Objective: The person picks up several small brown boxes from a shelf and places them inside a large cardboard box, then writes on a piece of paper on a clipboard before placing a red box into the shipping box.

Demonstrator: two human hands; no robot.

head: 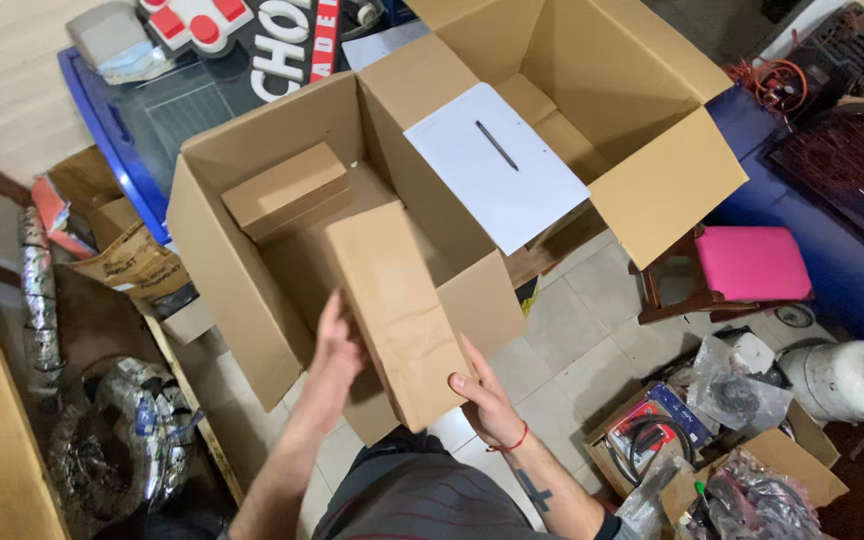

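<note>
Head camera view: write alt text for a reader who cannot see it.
Two bare hands, left hand and right hand, hold a long flat brown box over a large open carton that holds a similar box. A white sheet with a pen lies on a flap.

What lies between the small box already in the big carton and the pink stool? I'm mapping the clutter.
In the head view, between the small box and the pink stool lies a white sheet with a pen, on carton flaps.
</note>
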